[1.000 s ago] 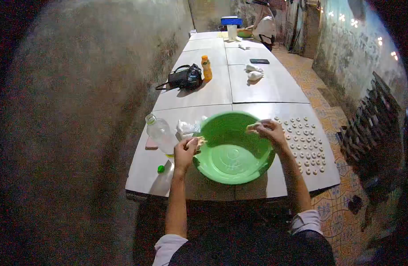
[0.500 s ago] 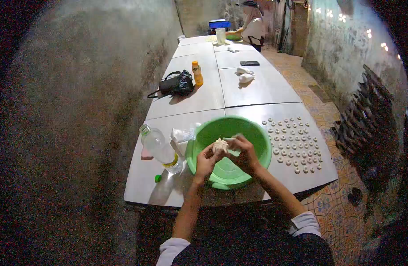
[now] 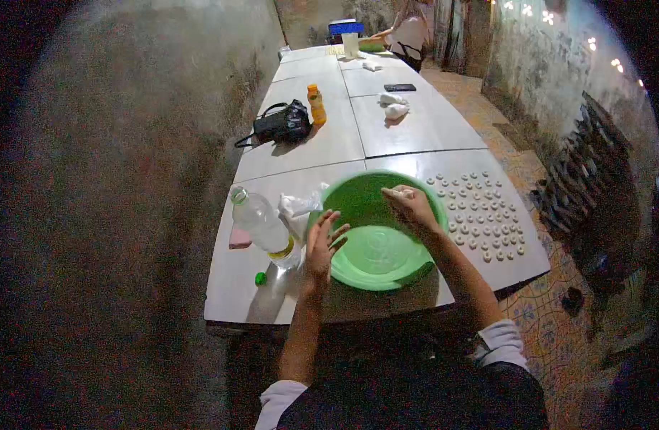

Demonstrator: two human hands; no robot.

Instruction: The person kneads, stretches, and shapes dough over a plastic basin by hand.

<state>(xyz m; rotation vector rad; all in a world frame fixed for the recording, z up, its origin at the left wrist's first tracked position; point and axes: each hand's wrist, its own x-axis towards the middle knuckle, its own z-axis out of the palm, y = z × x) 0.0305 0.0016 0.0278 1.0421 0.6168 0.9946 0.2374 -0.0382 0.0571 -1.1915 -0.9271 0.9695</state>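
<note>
A large green plastic basin (image 3: pixel 376 247) stands on the table in front of me. My right hand (image 3: pixel 414 212) is over its right side, fingers closed on a pale, dough-like lump (image 3: pixel 397 192) that shows at the fingertips. My left hand (image 3: pixel 321 242) hovers at the basin's left rim, fingers spread and nothing visible in them. To the right of the basin lie several rows of small, pale ring-shaped pieces (image 3: pixel 487 215).
Left of the basin are a clear plastic bottle (image 3: pixel 260 228) without its cap, a green cap (image 3: pixel 261 278) and a white plastic bag (image 3: pixel 299 205). Farther off are a black bag (image 3: pixel 285 125), an orange bottle (image 3: pixel 316 105) and a dark flat object (image 3: pixel 400 87). Another person (image 3: pixel 410 36) stands at the far end.
My hands have come apart from around the pale lump. The left moved left and opened; the right moved up and right, with a pale lump at its fingertips.
</note>
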